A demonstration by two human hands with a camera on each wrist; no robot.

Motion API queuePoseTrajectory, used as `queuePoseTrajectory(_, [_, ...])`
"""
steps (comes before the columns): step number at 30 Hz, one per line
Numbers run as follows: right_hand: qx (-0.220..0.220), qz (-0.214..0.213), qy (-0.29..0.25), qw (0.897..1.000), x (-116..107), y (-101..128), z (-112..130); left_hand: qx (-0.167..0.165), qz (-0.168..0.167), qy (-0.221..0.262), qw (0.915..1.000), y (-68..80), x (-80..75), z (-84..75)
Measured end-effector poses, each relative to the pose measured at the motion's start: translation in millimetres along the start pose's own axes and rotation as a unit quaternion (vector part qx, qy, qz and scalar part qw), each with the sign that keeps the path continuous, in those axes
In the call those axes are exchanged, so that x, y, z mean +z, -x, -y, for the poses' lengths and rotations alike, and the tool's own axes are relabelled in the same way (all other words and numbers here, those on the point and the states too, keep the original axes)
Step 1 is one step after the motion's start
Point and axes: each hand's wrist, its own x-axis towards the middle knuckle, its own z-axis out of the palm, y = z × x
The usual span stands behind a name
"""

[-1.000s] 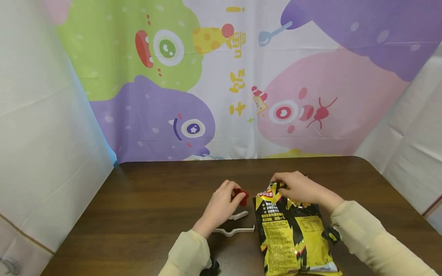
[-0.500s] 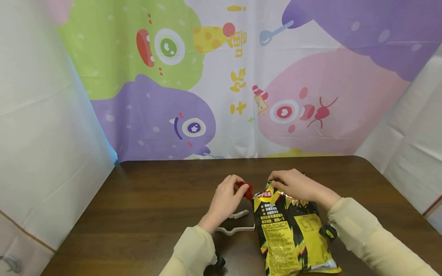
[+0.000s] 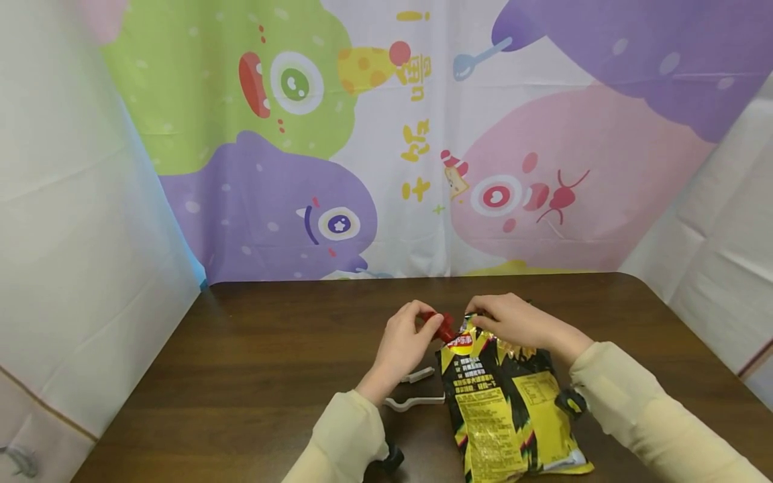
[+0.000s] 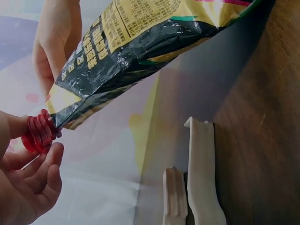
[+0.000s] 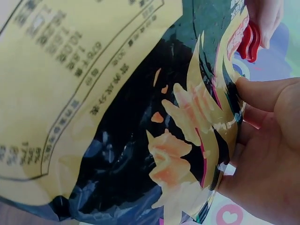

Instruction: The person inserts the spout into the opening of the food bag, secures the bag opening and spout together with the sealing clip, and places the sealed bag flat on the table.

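My left hand (image 3: 401, 341) pinches a red plastic clip (image 3: 445, 327) between thumb and fingers. In the left wrist view the ridged red clip (image 4: 39, 132) meets the top left corner of the chip bag (image 4: 126, 56); whether it bites on the film, I cannot tell. My right hand (image 3: 519, 323) grips the top edge of that black and yellow chip bag (image 3: 489, 426), thumb on the near face, as the right wrist view also shows. The bag's bottom lies toward me and its top is lifted. The fingers behind the bag are partly hidden.
Left of the bag on the brown table (image 3: 253, 389) lie a long white clip-like strip (image 3: 417, 402) and a shorter white piece (image 3: 418, 376). A cartoon-printed curtain (image 3: 417, 241) hangs behind the table, with pale cloth at both sides.
My left hand has moved right and slightly away from me, bringing the red clip to the bag's top corner. My right hand and the bag's top have shifted slightly left.
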Motion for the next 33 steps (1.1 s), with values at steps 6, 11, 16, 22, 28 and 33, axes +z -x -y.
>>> queuePoseTrajectory(6, [0.004, 0.001, -0.011, 1.0, -1.2, 0.3, 1.8, -0.002, 0.016, 0.002, 0.9999, -0.4, 4.5, -7.2])
queuePoseTrajectory(11, [-0.004, -0.003, -0.025, 1.0, -1.9, 1.6, 1.4, -0.004, 0.014, -0.005, 0.9999, 1.9, 8.1, -7.1])
queuePoseTrajectory(16, [-0.005, -0.005, -0.027, 1.0, -3.3, 2.3, 2.0, 0.003, 0.015, -0.01, 0.9998, 3.6, 10.5, -4.6])
queuePoseTrajectory(22, [-0.014, -0.006, -0.013, 1.0, -3.8, 2.6, 1.4, 0.017, 0.024, -0.011, 0.9995, 3.0, 13.1, -3.6])
queuePoseTrajectory(28, [-0.014, -0.005, -0.021, 1.0, -3.1, 1.6, 0.8, 0.017, 0.039, -0.004, 0.9991, 4.3, 15.7, -4.1])
queuePoseTrajectory(33, [-0.011, -0.007, -0.02, 1.0, -3.1, 0.8, 0.4, 0.017, 0.038, -0.01, 0.9991, 4.2, 15.6, -2.0])
